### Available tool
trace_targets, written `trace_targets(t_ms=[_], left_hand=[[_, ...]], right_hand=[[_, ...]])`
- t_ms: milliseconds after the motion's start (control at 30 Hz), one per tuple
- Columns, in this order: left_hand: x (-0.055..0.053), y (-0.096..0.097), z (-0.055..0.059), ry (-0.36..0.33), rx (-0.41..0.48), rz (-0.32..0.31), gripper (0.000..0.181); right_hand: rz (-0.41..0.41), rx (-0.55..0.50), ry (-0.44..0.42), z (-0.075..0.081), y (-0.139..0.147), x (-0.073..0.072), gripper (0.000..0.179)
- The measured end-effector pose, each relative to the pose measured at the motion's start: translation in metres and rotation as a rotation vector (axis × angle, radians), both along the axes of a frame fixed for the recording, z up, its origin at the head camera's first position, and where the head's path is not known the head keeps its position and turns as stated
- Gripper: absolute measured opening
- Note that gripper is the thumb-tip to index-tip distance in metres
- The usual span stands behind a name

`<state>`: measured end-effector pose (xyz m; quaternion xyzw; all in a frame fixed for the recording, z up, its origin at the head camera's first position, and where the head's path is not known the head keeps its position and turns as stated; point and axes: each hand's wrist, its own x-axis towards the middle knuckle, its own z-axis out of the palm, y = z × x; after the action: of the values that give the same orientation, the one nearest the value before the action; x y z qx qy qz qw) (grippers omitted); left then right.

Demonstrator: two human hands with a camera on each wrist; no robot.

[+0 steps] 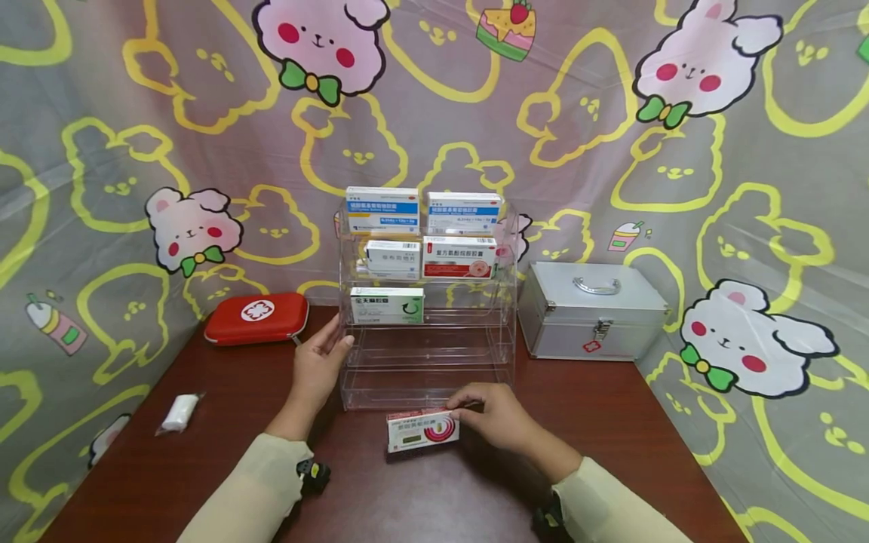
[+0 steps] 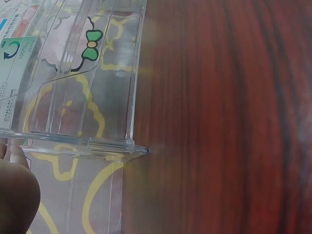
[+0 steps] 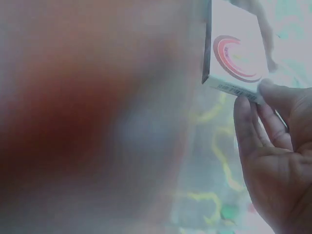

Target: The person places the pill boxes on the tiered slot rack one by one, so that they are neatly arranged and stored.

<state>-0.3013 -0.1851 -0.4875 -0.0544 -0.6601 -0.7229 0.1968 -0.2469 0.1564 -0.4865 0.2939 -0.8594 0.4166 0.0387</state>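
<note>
In the head view my right hand (image 1: pixel 498 415) pinches the right end of a white medicine box (image 1: pixel 423 432) with a red ring design, tilted above the table just in front of a clear tiered display rack (image 1: pixel 428 381). The right wrist view shows thumb and fingers at the end of this box (image 3: pixel 239 46). My left hand (image 1: pixel 319 369) rests against the rack's left side, fingers reaching along its outside. Seen from the left wrist, the fingers (image 2: pixel 18 155) meet the side panel (image 2: pixel 87 145) from outside. A green-and-white medicine box (image 1: pixel 387 307) sits on the rack's middle tier, at the left.
Higher tiers hold two blue-and-white boxes (image 1: pixel 382 210), a white box (image 1: pixel 392 259) and a red-and-white box (image 1: pixel 459 259). A red first-aid case (image 1: pixel 256 318) and a small white packet (image 1: pixel 179 412) lie left on the table; a silver metal case (image 1: pixel 594 313) stands right.
</note>
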Motion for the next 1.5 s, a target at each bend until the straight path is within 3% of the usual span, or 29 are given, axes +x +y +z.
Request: trace_targets(t_ms=[200,367,600,800,1000,1233,1500], left_hand=[[-0.001,0.0,-0.001,0.009,0.021,-0.002,0.056],[0.0,0.0,-0.001,0.01,0.027,-0.002,0.056],[0.0,0.002,-0.002,0.008,0.023,0.001,0.056],[0.0,0.002,-0.003,0.018,0.026,0.001,0.055],[0.0,0.002,-0.001,0.02,0.014,0.009,0.055],[-0.001,0.003,0.001,0.027,0.023,0.013,0.055],[-0.001,0.002,-0.002,0.021,0.033,0.006,0.055]], right_hand=[[-0.147,-0.164,-0.023,0.054,0.026,-0.021,0.009],[-0.272,-0.248,0.036,0.099,0.039,-0.039,0.01],[-0.371,-0.249,0.139,0.134,0.035,-0.061,0.015],[-0.42,-0.153,0.221,0.14,0.03,-0.077,0.015],[-0.452,-0.057,0.306,0.13,0.025,-0.09,0.013],[-0.427,0.163,0.437,0.122,0.019,-0.092,0.017],[-0.39,0.283,0.437,0.119,0.017,-0.089,0.018]])
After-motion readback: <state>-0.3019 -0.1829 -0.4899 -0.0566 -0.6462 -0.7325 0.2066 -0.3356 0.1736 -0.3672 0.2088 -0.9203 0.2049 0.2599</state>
